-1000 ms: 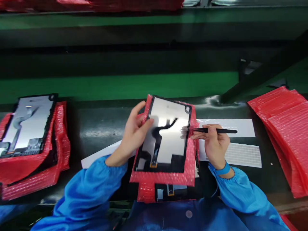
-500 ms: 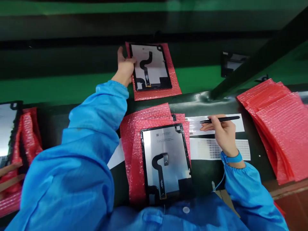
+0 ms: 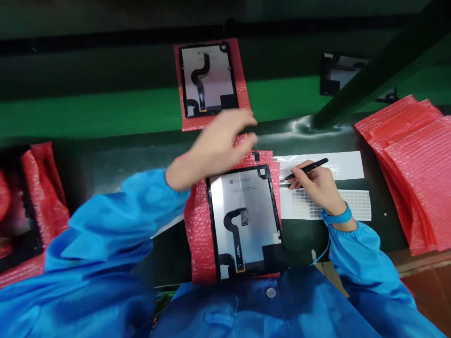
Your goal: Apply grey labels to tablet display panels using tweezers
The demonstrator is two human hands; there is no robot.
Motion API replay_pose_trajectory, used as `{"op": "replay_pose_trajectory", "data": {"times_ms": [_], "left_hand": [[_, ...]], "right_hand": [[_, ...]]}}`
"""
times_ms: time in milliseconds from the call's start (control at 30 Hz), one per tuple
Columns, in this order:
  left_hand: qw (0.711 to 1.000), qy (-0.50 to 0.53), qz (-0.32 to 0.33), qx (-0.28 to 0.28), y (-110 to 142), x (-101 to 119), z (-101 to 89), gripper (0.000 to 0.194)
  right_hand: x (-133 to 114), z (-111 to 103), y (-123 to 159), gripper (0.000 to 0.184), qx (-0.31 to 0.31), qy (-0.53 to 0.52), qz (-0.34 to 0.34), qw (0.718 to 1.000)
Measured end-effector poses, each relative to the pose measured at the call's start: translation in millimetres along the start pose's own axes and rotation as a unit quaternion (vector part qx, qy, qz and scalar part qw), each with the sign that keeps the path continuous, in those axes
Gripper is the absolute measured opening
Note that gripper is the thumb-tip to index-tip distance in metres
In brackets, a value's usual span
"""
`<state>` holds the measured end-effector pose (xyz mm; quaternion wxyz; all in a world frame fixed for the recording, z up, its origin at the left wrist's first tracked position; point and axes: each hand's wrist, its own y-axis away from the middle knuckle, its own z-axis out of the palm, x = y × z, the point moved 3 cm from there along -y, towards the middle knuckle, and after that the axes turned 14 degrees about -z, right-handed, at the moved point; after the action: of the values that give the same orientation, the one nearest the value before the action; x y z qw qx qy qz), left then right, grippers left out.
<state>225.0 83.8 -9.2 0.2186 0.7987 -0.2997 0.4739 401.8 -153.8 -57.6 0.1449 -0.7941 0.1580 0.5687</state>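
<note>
Dark table [image 3: 105,157] here, light glinting at the foot of that slanting dark post [image 3: 366,75]; green band [image 3: 88,112] running behind, black strip [image 3: 123,37] beyond, reddish-brown surface [image 3: 431,286] below, near right.

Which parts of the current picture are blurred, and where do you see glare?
In the head view, the left hand is blurred, likely by motion; the right hand and tweezers look sharper; also in the head view, glare whitens the bench near the post's foot.

One tweezers [image 3: 312,166] — one wristband [image 3: 338,218]
</note>
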Motion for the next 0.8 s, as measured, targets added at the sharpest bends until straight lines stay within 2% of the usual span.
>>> {"op": "replay_pose_trajectory", "data": {"times_ms": [67,100,167,233,433,600,700,800], "left_hand": [[0.98,-0.121,0.102,-0.123,50.3,17.8,41.7,0.03],[0.961,-0.179,0.142,-0.157,70.9,24.0,57.8,0.035],[0.921,-0.279,0.197,-0.189,98.5,31.2,79.6,0.049],[0.895,-0.343,0.219,-0.184,108.1,33.1,89.2,0.062],[0.868,-0.407,0.231,-0.165,105.7,29.1,94.1,0.07],[0.895,-0.367,0.217,-0.134,136.8,35.2,82.4,0.057],[0.909,-0.348,0.199,-0.115,158.5,40.7,71.4,0.047],[0.908,-0.356,0.195,-0.102,171.0,41.8,67.4,0.042]], "right_hand": [[-0.9,-0.9,-0.5,0.047,-0.004,0.007,-0.001,1.0],[-1.0,-1.3,-0.6,0.047,-0.006,0.01,-0.001,1.0],[-0.4,-2.0,-0.5,0.047,-0.007,0.008,-0.001,1.0],[0.9,-2.2,-0.5,0.046,-0.005,-0.004,0.001,1.0],[3.2,-0.5,-4.1,0.052,0.025,-0.067,0.022,0.997],[1.8,-2.0,-6.8,0.054,0.059,-0.094,0.016,0.994],[4.1,-2.9,-5.5,0.05,0.047,-0.075,0.014,0.996],[7.8,-3.9,-3.4,0.048,0.03,-0.049,0.01,0.998]]}}
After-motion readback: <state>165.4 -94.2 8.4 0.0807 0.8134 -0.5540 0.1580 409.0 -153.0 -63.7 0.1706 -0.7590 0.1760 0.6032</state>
